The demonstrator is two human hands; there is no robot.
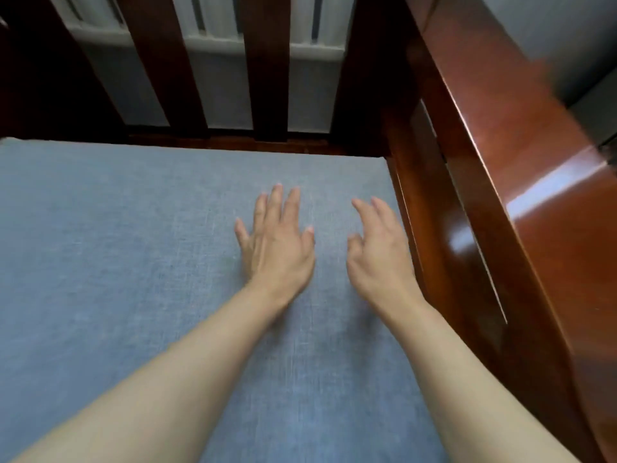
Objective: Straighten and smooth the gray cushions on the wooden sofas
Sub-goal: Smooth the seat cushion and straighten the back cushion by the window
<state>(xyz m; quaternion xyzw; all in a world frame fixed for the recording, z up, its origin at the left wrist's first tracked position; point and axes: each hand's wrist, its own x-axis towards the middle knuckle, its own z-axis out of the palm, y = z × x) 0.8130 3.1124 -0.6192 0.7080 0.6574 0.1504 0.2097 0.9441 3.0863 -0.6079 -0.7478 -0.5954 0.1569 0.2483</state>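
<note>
On the wooden sofa (521, 182), gray-blue woven cushion (117, 245) lying flat, left hand (278, 243) and right hand (379, 257) spread, apart

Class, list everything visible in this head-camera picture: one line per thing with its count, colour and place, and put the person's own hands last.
gray fabric seat cushion: one, blue-gray, fills the lower left and centre, lying on the sofa seat.
dark wooden backrest slats: at least three, dark brown, upright behind the cushion.
glossy wooden armrest: one, reddish brown, along the cushion's right side.
white ribbed radiator: one, white, seen between the slats.
left hand: one, flat on the cushion, fingers spread.
right hand: one, fingers loosely bent, over the cushion near the armrest; contact unclear.
</note>
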